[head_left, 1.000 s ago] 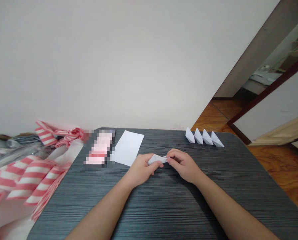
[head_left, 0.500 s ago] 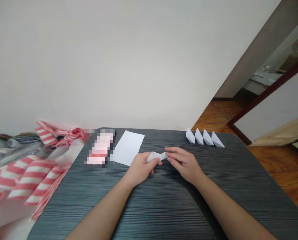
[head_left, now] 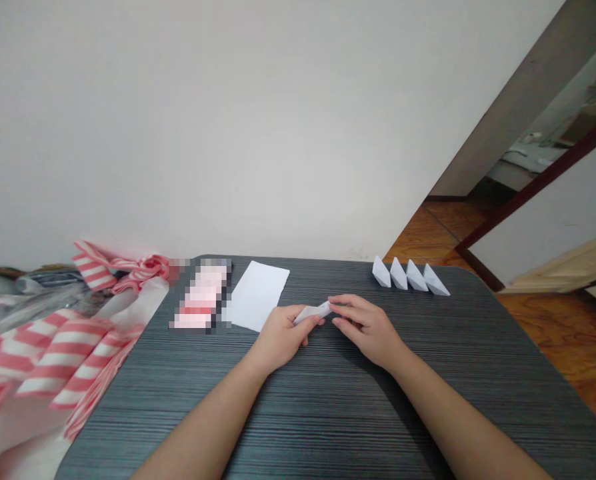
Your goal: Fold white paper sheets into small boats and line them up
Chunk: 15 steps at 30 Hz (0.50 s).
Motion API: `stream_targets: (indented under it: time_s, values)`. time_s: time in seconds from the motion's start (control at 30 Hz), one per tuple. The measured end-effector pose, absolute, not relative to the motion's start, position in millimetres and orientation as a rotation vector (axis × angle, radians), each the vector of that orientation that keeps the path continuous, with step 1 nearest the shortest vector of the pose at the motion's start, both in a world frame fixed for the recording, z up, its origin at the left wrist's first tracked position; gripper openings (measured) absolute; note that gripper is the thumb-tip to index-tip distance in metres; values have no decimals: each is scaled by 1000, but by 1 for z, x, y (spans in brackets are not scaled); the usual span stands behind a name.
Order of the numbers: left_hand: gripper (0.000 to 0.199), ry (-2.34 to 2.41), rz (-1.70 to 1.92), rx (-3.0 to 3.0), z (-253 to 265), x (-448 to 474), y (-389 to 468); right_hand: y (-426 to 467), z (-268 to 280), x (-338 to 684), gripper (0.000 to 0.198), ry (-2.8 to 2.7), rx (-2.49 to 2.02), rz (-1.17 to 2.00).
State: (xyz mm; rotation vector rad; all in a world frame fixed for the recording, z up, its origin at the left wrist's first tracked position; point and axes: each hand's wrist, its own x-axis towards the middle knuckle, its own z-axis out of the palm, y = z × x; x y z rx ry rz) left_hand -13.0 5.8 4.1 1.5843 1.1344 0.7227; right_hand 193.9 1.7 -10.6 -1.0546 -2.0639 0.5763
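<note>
A small folded white paper [head_left: 312,311], long and pointed like the hull of a boat, is held over the middle of the table. My left hand [head_left: 287,335] is closed on its left part, thumb on the near side and fingers behind. My right hand [head_left: 367,328] is at the paper's right end. Its upper fingertips touch the tip, while the thumb is lowered and apart from the paper. The side of the paper behind my left fingers is hidden.
A stack or sheet of white paper [head_left: 259,293] lies left of my hands, beside a blurred-out pink and black object [head_left: 201,297]. Several folded paper boats [head_left: 398,274] stand in a row at the back right of the dark table [head_left: 288,413]. Striped red-and-white cloth [head_left: 73,353] is at left.
My right thumb has come away from the paper's end and dropped slightly. The paper's right part has tilted and now looks narrower. My left hand has stayed in place.
</note>
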Motion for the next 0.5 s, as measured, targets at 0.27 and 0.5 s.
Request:
stream_targets:
  time_s: [0.27,0.5]
  values:
    - [33,1087,759,1646,2,-11,6,1,-9,193,17,-1960,-1146,772]
    - [31,1060,746,1679,5,-11,4,0,-6,189,10,-1955,-1175,851]
